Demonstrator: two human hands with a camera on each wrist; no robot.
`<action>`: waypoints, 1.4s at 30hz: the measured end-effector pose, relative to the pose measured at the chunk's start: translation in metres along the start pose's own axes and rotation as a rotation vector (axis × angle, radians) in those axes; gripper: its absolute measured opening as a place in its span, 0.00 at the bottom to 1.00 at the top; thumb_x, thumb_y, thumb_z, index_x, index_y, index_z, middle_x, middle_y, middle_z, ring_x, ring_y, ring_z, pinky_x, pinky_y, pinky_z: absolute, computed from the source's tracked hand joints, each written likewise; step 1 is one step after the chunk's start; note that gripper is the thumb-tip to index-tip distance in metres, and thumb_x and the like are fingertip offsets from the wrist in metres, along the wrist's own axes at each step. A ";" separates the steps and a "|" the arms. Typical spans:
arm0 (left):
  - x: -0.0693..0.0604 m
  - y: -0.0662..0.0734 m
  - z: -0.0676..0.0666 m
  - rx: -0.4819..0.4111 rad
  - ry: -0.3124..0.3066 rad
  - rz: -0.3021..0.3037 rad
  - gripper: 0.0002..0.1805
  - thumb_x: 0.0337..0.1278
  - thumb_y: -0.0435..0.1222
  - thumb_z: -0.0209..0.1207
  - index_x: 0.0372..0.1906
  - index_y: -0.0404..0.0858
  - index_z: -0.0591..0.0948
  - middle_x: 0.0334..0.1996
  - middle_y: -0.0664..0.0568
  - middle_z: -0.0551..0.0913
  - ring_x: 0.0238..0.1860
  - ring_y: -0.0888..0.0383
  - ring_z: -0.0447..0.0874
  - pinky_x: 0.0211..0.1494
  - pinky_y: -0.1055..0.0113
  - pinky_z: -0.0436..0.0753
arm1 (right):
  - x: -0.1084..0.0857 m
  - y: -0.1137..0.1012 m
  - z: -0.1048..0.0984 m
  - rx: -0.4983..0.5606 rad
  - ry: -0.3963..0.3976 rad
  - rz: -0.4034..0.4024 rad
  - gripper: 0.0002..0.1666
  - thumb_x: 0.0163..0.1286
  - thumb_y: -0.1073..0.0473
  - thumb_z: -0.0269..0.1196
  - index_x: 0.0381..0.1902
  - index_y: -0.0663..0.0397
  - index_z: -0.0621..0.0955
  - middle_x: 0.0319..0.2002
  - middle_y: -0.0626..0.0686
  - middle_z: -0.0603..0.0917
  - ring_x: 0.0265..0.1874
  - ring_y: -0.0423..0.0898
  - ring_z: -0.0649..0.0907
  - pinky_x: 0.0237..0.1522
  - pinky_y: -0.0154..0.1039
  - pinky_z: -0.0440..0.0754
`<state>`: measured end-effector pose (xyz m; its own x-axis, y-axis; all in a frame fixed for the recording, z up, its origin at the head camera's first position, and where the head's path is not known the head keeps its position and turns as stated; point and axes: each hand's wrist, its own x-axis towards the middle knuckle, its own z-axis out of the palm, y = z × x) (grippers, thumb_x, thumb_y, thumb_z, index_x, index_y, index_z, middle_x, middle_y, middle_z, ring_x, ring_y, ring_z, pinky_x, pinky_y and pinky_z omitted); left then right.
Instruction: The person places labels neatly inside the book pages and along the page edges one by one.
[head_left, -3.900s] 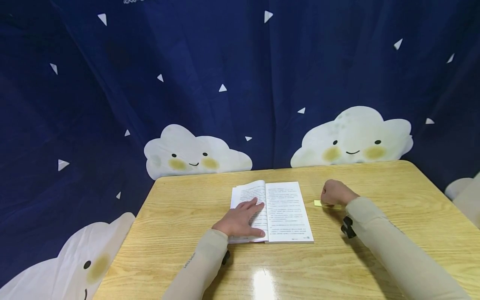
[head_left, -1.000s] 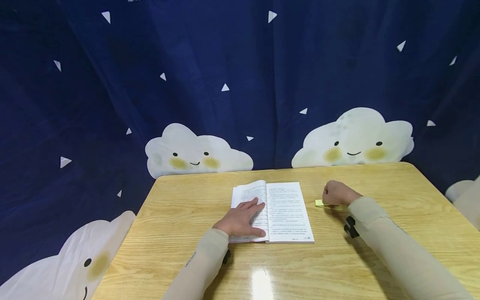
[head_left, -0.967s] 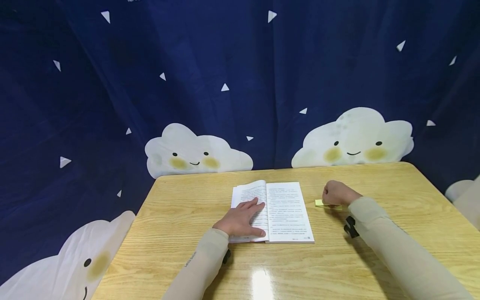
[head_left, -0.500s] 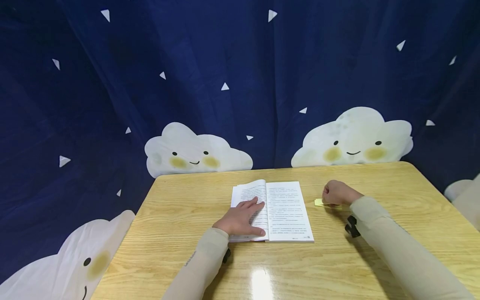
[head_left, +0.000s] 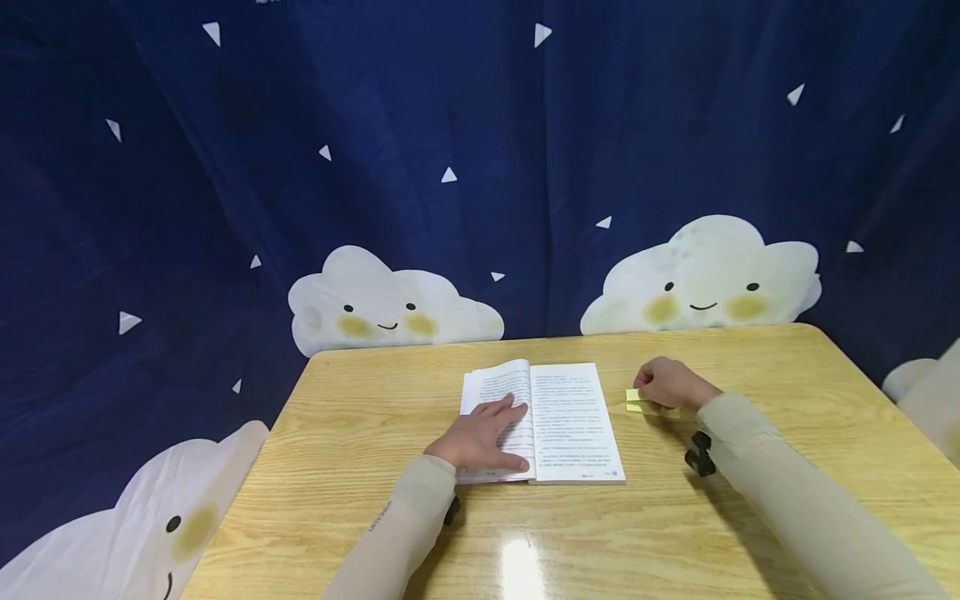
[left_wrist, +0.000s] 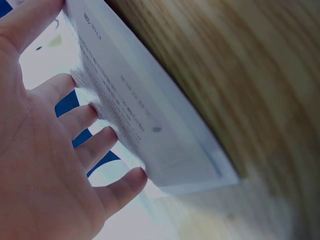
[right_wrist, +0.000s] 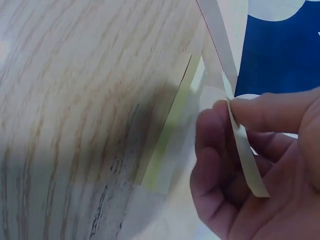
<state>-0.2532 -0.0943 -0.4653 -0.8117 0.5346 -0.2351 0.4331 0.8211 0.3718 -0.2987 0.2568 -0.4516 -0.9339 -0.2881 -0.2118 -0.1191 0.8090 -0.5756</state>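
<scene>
An open book (head_left: 573, 425) lies on the table, printed pages facing up. My left hand (head_left: 476, 437) rests with spread fingers on its left page, holding it down; in the left wrist view the fingertips touch the page (left_wrist: 135, 125). To the right of the book, my right hand (head_left: 672, 385) pinches a narrow yellow sticky note (right_wrist: 245, 155) between thumb and fingers. The note is lifted off the table. Below it on the wood lies a yellow pad of sticky notes (right_wrist: 172, 120), partly hidden by the hand in the head view.
The light wooden table (head_left: 360, 417) reaches back to a dark blue curtain (head_left: 420, 100) printed with smiling clouds and white triangles. Bare wood shows to the left of the book and in front of it.
My right hand has peeled a sticky note up from the pad and raised it slightly; the thumb and fingers now show pinching it. My left hand stays on the page.
</scene>
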 end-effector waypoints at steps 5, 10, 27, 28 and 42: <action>0.000 0.000 0.000 0.001 0.001 -0.008 0.52 0.51 0.63 0.65 0.79 0.56 0.56 0.81 0.56 0.49 0.80 0.47 0.51 0.76 0.42 0.63 | 0.002 -0.003 0.000 -0.001 0.059 -0.002 0.09 0.64 0.67 0.55 0.37 0.65 0.81 0.20 0.54 0.80 0.20 0.43 0.76 0.27 0.37 0.72; 0.000 -0.001 0.001 -0.002 0.002 0.000 0.52 0.51 0.64 0.64 0.79 0.56 0.56 0.81 0.55 0.49 0.80 0.47 0.51 0.76 0.42 0.63 | 0.005 -0.003 0.004 0.019 0.088 0.002 0.10 0.64 0.65 0.55 0.36 0.65 0.82 0.22 0.53 0.80 0.21 0.41 0.76 0.31 0.36 0.74; -0.001 0.003 -0.001 0.003 -0.005 -0.011 0.51 0.51 0.63 0.65 0.79 0.55 0.57 0.81 0.55 0.49 0.80 0.47 0.51 0.76 0.43 0.63 | 0.030 -0.008 0.011 0.151 0.112 0.033 0.15 0.69 0.60 0.60 0.46 0.67 0.84 0.24 0.50 0.80 0.21 0.40 0.74 0.33 0.34 0.74; -0.001 0.002 -0.001 0.003 -0.007 -0.015 0.51 0.51 0.62 0.65 0.79 0.56 0.57 0.81 0.56 0.49 0.80 0.47 0.51 0.76 0.43 0.63 | 0.033 -0.008 0.012 0.171 0.105 0.041 0.15 0.69 0.60 0.60 0.46 0.67 0.84 0.25 0.50 0.81 0.22 0.40 0.75 0.34 0.34 0.74; -0.001 0.001 0.000 -0.005 -0.008 -0.027 0.51 0.51 0.62 0.65 0.78 0.57 0.57 0.81 0.57 0.49 0.80 0.49 0.51 0.76 0.44 0.62 | 0.048 -0.015 0.016 0.277 0.079 0.106 0.12 0.69 0.60 0.60 0.44 0.64 0.83 0.25 0.50 0.81 0.26 0.43 0.76 0.34 0.35 0.76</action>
<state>-0.2520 -0.0941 -0.4644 -0.8200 0.5141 -0.2518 0.4092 0.8340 0.3701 -0.3362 0.2225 -0.4657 -0.9609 -0.1602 -0.2259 0.0663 0.6590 -0.7493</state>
